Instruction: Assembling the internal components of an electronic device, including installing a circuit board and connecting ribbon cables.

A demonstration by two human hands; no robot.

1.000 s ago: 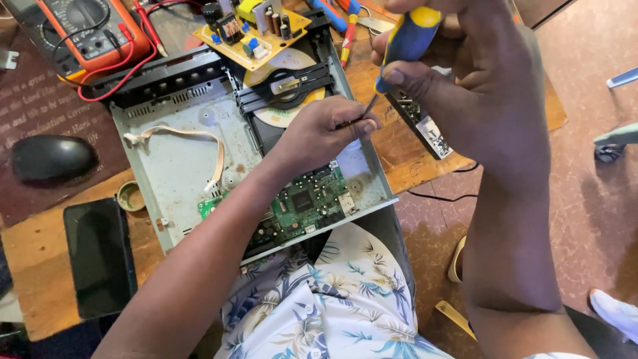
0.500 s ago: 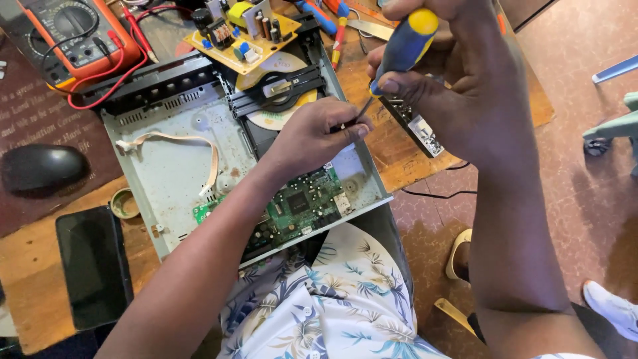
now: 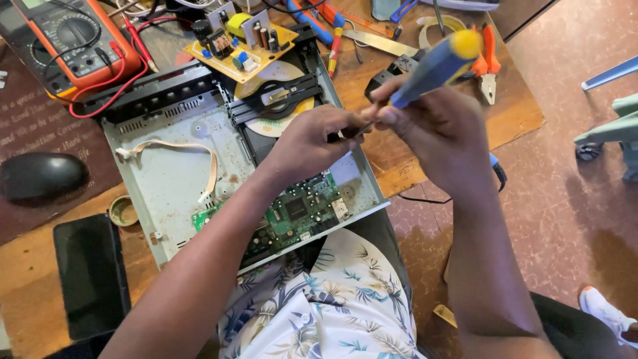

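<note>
Wooden bench [image 3: 512,113] carries an opened player [image 3: 179,179], just under both hands. Right hand [image 3: 435,129] is closed around a blue screwdriver [image 3: 432,66], its tip against the left fingertips. Left hand [image 3: 312,143] pinches the tip above a green board [image 3: 299,213]. Beyond the left hand sits a disc [image 3: 279,100]; pliers [image 3: 488,60] lie beyond the right.

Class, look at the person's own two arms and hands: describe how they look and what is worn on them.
Both forearms are bare, with no sleeves in view. The left hand and right hand wear no gloves, and no rings, watch or bracelet show.
</note>
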